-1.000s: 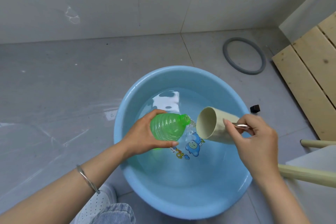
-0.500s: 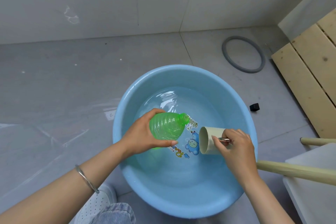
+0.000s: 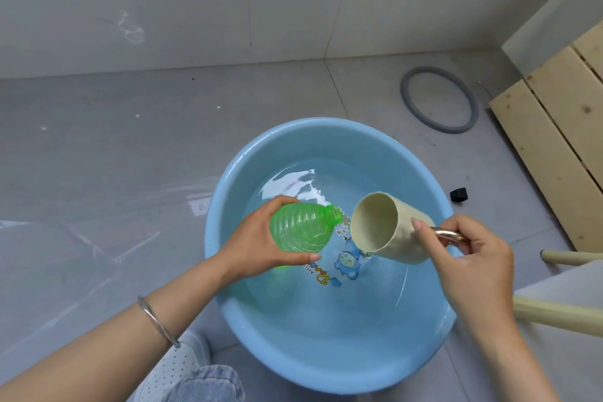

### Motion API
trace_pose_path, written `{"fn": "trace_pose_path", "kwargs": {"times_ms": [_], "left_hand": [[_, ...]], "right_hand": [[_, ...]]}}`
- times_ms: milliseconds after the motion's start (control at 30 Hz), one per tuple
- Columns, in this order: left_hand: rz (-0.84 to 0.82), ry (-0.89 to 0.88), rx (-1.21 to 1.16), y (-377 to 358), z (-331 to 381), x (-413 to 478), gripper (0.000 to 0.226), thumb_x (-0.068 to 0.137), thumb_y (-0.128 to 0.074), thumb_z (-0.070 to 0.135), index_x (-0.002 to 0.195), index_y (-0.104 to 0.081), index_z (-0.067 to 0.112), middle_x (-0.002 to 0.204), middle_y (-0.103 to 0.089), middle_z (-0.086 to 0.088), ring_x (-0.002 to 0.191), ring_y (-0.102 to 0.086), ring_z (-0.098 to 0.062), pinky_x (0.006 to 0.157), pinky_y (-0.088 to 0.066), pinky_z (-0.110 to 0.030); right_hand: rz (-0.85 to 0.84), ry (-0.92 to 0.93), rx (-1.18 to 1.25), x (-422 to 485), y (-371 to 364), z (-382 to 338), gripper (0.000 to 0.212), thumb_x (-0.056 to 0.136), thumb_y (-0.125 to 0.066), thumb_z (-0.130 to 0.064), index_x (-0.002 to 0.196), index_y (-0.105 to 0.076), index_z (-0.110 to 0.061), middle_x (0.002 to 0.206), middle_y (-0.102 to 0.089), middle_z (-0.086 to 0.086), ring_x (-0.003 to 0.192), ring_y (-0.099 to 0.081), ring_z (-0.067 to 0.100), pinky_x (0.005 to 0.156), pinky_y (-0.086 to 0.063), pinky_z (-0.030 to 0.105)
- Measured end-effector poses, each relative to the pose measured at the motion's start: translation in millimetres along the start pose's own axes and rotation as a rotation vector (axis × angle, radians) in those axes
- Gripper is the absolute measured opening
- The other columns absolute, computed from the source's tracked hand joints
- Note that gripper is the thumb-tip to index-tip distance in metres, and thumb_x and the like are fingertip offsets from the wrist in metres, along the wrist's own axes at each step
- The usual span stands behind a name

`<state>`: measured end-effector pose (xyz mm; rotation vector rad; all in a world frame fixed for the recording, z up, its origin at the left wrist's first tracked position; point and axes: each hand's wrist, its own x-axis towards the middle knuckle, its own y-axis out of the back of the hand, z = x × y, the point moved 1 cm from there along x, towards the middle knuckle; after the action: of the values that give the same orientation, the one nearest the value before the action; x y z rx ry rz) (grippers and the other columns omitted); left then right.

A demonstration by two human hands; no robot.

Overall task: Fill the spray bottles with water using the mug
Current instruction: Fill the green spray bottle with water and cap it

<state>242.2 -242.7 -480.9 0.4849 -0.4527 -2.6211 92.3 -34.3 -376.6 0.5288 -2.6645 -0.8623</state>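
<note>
Head view: the mug (image 3: 388,228) has risen from its dip in the blue basin (image 3: 228,173) and now tips toward the green spray bottle (image 3: 301,227) (sprayer head off), both above the basin's water. The left grip (image 3: 251,248) wraps the bottle; the right grip (image 3: 473,258) pinches the mug handle. Another pour is likely starting.

You have a grey ring (image 3: 405,91), a small black cube (image 3: 459,195) and pale wooden slats (image 3: 548,147) on the floor (image 3: 130,157).

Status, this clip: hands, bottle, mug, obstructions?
Left hand grips green bottle, tilted over basin. Right hand holds mug by handle, tipped toward bottle neck. Nothing between them.
</note>
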Motion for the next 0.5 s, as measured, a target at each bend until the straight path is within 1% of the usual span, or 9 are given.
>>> {"fn": "trace_pose_path", "kwargs": {"times_ms": [67,100,167,233,300,333,433,500], "left_hand": [[0.002,0.003,0.006,0,0,0,0.084,0.042,-0.079,0.074,0.115,-0.052,0.042,0.113,-0.061,0.026,0.109,-0.057,0.0,0.099,-0.047,-0.034],[0.003,0.001,0.007,0,0,0,0.085,0.043,-0.08,0.074,0.116,-0.052,0.042,0.113,-0.061,0.025,0.109,-0.057,0.0,0.099,-0.047,-0.034],[0.004,0.001,0.009,0,-1,0,0.085,0.043,-0.08,0.075,0.116,-0.051,0.042,0.114,-0.061,0.024,0.11,-0.057,-0.002,0.1,-0.047,-0.036],[0.007,0.002,0.006,0,-2,0,0.085,0.043,-0.08,0.074,0.116,-0.051,0.043,0.114,-0.06,0.025,0.111,-0.057,-0.002,0.1,-0.047,-0.037],[0.009,0.001,0.001,0,-1,0,0.083,0.043,-0.08,0.074,0.114,-0.052,0.043,0.113,-0.06,0.026,0.11,-0.057,0.0,0.1,-0.047,-0.036],[0.008,0.001,0.0,0,-1,0,0.082,0.043,-0.08,0.074,0.114,-0.052,0.043,0.113,-0.06,0.027,0.109,-0.057,0.001,0.1,-0.046,-0.035],[0.004,0.002,-0.001,0,-1,0,0.085,0.042,-0.08,0.075,0.116,-0.051,0.044,0.115,-0.06,0.027,0.112,-0.056,0.001,0.101,-0.046,-0.034],[0.003,0.001,-0.003,0,-1,0,0.087,0.043,-0.08,0.074,0.118,-0.051,0.043,0.118,-0.059,0.026,0.113,-0.055,0.001,0.103,-0.045,-0.034]], "right_hand": [[0.019,0.063,0.005,1,5,-17,0.037,0.078,-0.077,-0.014,0.057,-0.048,-0.007,0.067,-0.049,0.005,0.058,-0.041,0.011,0.055,-0.032,0.013],[0.027,0.102,-0.003,1,7,-25,0.037,0.077,-0.078,-0.017,0.057,-0.048,-0.008,0.069,-0.05,0.005,0.059,-0.042,0.014,0.055,-0.032,0.016],[0.044,0.184,-0.031,1,9,-39,0.034,0.077,-0.073,-0.024,0.058,-0.048,-0.01,0.071,-0.05,0.001,0.062,-0.042,0.017,0.057,-0.033,0.023],[0.053,0.267,-0.079,1,9,-50,0.032,0.077,-0.071,-0.024,0.058,-0.049,-0.011,0.068,-0.05,-0.002,0.064,-0.042,0.012,0.057,-0.031,0.019],[0.058,0.343,-0.135,1,7,-57,0.033,0.077,-0.071,-0.022,0.057,-0.049,-0.009,0.059,-0.048,-0.004,0.064,-0.04,0.01,0.059,-0.029,0.018],[0.06,0.38,-0.163,1,6,-59,0.034,0.077,-0.072,-0.022,0.057,-0.049,-0.008,0.058,-0.047,-0.007,0.063,-0.039,0.011,0.06,-0.029,0.019],[0.059,0.49,-0.237,0,2,-64,0.035,0.077,-0.073,-0.02,0.056,-0.049,-0.007,0.056,-0.044,-0.002,0.062,-0.031,0.013,0.062,-0.029,0.023],[0.061,0.562,-0.282,0,-1,-67,0.035,0.078,-0.072,-0.019,0.056,-0.049,-0.007,0.055,-0.044,0.001,0.063,-0.029,0.013,0.063,-0.027,0.025]]}}
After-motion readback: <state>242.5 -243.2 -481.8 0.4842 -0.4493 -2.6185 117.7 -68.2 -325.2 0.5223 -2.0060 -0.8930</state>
